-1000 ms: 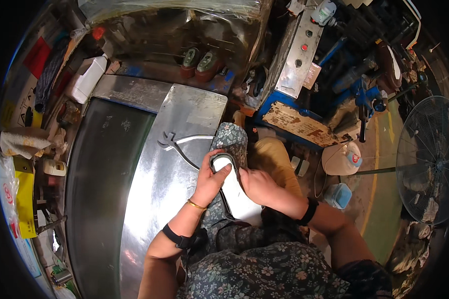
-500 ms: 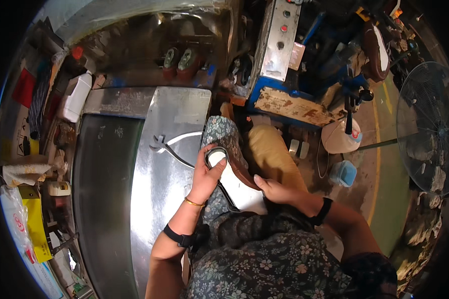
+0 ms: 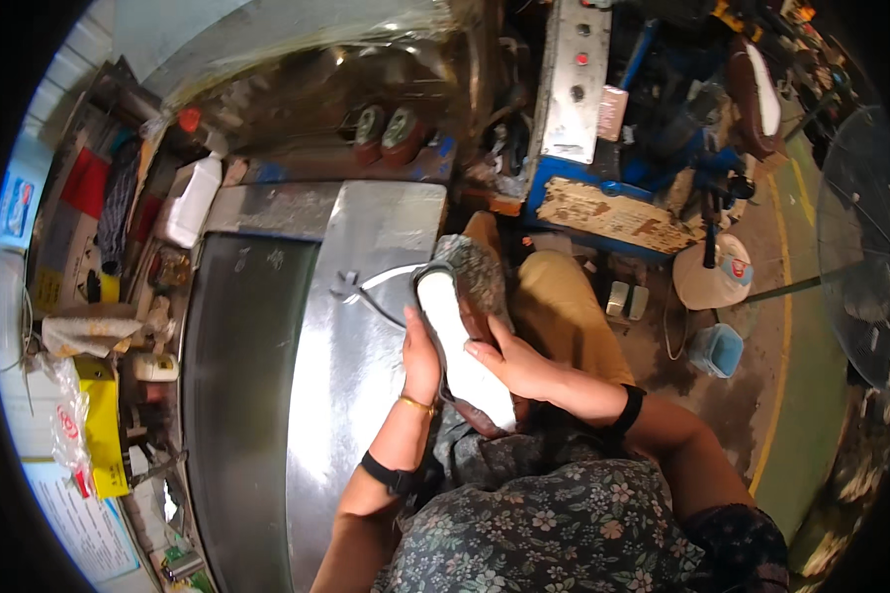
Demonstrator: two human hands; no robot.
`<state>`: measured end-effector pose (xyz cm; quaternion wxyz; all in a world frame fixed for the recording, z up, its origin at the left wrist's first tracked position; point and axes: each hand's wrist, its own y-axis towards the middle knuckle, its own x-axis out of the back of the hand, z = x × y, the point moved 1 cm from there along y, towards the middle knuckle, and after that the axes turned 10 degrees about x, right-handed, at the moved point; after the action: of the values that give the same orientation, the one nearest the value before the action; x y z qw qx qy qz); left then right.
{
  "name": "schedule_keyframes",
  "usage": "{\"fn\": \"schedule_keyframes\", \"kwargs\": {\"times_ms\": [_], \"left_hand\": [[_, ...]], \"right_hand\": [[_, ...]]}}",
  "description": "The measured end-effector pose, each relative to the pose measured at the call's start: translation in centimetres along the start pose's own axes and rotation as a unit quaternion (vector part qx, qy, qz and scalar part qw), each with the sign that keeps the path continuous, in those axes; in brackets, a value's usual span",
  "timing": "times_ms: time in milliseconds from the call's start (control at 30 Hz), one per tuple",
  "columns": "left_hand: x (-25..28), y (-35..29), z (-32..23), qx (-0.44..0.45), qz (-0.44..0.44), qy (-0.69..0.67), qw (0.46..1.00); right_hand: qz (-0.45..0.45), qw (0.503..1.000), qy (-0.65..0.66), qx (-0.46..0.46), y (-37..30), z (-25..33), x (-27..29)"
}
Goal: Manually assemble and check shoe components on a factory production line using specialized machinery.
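- a seated worker at a metal bench holds a brown shoe (image 3: 462,348) sole-up in the lap, its pale sole (image 3: 457,341) facing the camera
- left hand (image 3: 420,354) is wrapped along the shoe's left edge, fingers closed against the side and thumb lying near the sole; it appears to be steadying the shoe
- right hand (image 3: 517,366) grips from the other side, fingers pressed on the sole's right edge near the middle; whether it holds a small tool cannot be told
- step in hand, as judged: the sole is being pressed or checked against the upper, both hands clamping it from opposite sides
- next move likely calls for keeping even pressure along the edge and working toward one end, without letting the shoe twist between the palms
- the shoe's long axis runs from upper left to lower right in the view; the rounded end points up and away from the worker, toward the steel worktop (image 3: 366,296), the other end toward the worker's body
- the far end sits over a patterned cloth (image 3: 480,272) at the bench edge, just beside a pair of pliers (image 3: 366,292) lying on the steel
- a white bottle (image 3: 190,201) stands well apart at the back left
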<state>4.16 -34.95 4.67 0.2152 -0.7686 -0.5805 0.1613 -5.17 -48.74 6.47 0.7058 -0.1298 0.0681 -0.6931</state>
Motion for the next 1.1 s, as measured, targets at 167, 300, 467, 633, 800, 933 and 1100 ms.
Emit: {"fn": "schedule_keyframes", "kwargs": {"times_ms": [167,300,467,633,800,933,1100], "left_hand": [[0.3,0.9,-4.6,-0.269,-0.214,0.635,0.692],[1.8,2.8,-5.8,-0.139,-0.001,0.559,0.817],[4.2,-1.8,-0.7,-0.124,0.085,0.309,0.939],[2.0,-3.9,-2.7,-0.258,-0.172,0.619,0.722],[4.2,-4.7,-1.9,-0.172,-0.075,0.531,0.826],[4.5,-8.2,1.7,-0.129,0.115,0.043,0.984],[8.0,-7.5,-1.8,0.067,0.185,-0.271,0.942]], "right_hand": [[-0.072,0.983,-0.164,0.041,1.3,0.1,-3.0],[-0.125,0.986,-0.03,0.101,1.4,-0.8,-2.8],[-0.154,0.955,0.23,0.104,1.9,-2.8,-2.9],[-0.153,0.978,-0.03,0.14,2.7,-1.6,-3.2],[-0.133,0.979,0.003,0.157,3.0,-2.2,-3.1],[-0.071,0.97,0.121,0.199,2.7,0.6,-4.0],[0.185,0.98,0.074,-0.019,3.3,8.0,2.7]]}}
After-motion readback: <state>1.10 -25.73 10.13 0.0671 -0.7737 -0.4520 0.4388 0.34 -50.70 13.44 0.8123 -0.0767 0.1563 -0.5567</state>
